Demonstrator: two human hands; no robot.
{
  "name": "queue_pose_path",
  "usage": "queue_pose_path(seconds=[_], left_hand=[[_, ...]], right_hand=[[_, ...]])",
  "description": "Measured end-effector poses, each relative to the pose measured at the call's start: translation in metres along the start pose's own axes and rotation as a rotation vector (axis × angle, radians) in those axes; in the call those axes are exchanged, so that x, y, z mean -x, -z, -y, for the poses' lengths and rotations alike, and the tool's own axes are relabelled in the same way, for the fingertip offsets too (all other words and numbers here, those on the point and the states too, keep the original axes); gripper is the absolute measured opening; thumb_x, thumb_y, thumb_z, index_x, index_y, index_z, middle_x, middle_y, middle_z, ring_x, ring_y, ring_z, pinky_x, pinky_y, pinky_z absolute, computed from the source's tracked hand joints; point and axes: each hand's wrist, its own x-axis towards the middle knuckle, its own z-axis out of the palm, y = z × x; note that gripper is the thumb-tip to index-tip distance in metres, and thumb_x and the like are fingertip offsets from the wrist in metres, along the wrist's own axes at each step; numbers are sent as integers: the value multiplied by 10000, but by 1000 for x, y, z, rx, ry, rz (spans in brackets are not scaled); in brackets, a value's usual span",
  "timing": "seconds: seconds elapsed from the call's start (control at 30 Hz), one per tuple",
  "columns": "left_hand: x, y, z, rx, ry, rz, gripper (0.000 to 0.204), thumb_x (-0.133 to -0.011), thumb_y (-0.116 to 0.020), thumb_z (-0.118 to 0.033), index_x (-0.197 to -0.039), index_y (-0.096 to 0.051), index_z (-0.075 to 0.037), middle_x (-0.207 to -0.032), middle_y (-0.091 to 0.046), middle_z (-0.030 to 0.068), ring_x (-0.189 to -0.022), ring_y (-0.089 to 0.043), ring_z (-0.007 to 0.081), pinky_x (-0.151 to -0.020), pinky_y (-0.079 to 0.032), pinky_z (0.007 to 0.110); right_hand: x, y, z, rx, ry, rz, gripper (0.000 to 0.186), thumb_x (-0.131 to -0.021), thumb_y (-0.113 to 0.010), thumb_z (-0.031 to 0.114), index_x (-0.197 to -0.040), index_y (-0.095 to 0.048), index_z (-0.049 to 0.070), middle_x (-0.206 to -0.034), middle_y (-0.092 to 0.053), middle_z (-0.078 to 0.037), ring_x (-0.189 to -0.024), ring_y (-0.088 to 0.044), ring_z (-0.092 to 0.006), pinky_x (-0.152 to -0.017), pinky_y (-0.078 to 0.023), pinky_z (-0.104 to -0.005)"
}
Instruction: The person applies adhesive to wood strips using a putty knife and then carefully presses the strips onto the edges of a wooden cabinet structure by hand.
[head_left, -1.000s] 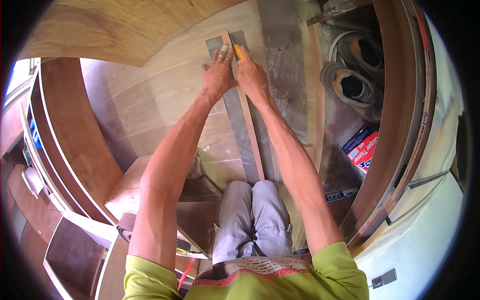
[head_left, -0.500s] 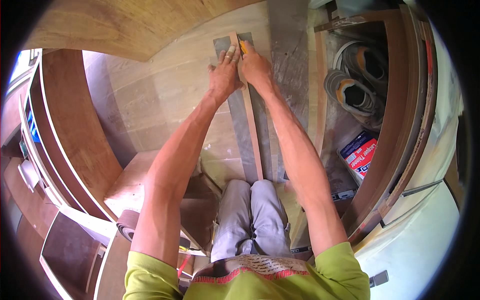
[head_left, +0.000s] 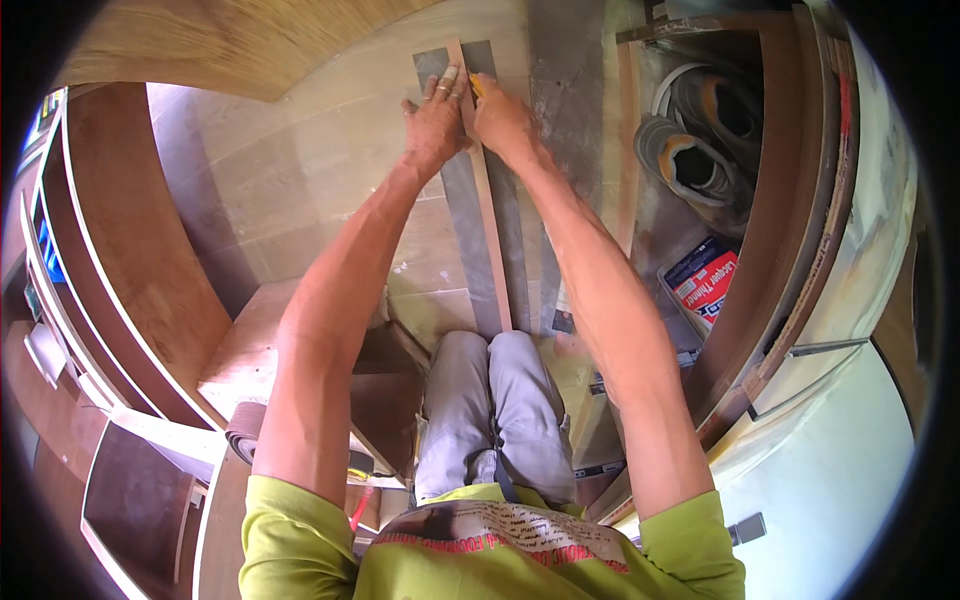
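Observation:
A narrow reddish-brown wooden strip (head_left: 490, 230) lies lengthwise on a wider dark grey sheet (head_left: 463, 225), running from near my knees to the far end. My left hand (head_left: 436, 125) rests flat near its far end, fingers spread and pressing on the strip; tape or bands wrap some fingers. Just to the right, my right hand (head_left: 503, 122) is closed around a yellow utility knife (head_left: 476, 86), held against the strip's right edge. The knife's tip is too small to make out. Most of its handle is hidden in my fist.
A pair of worn shoes (head_left: 690, 165) and a red, white and blue can (head_left: 703, 285) sit in the open wooden frame (head_left: 785, 200) on the right. Curved wooden panels (head_left: 150, 230) stand at left. A sanding-belt roll (head_left: 243, 430) and a yellow tape measure (head_left: 360, 465) are by my left arm.
My right hand and the knife have slid slightly toward me along the strip. My left hand stays pressed near the far end. The whole view has shifted a little.

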Motion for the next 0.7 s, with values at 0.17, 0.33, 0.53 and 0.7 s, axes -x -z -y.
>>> queue_pose_path(seconds=[0.17,0.33,0.53,0.7], left_hand=[[-1,-4,0,-14,-14,-15,1265,-542,-940,-257,-1569,-203,-211,-1627,-224,-33,-1472,-280,259,-1041,-349,708],[-2,-4,1,-20,-14,7,1259,-550,-938,-268,-1570,-202,-205,-1631,-210,-32,-1475,-272,256,-1041,-348,705],[1,-1,2,-26,-10,9,1257,-568,-933,-255,-1574,-182,-206,-1631,-205,-36,-1475,-264,261,-1042,-363,698],[3,1,2,10,0,35,1249,-578,-928,-220,-1574,-175,-221,-1640,-169,-47,-1481,-248,265,-1033,-382,713]], right_hand=[[42,-13,-21,-32,-46,12,464,-966,-495,193,-1429,-466,162,-1032,-672,-287,-988,-637,-482,-858,-510,-536],[98,-36,-44,-22,-142,51,484,-978,-495,194,-1458,-429,186,-941,-682,-282,-915,-644,-503,-821,-508,-561],[146,-36,-63,-59,-148,117,527,-962,-498,143,-1478,-398,168,-897,-678,-297,-874,-667,-475,-741,-523,-544],[99,-4,-41,-269,-35,-72,455,-1010,-447,212,-1462,-434,161,-1050,-671,-274,-983,-632,-472,-837,-505,-523]])
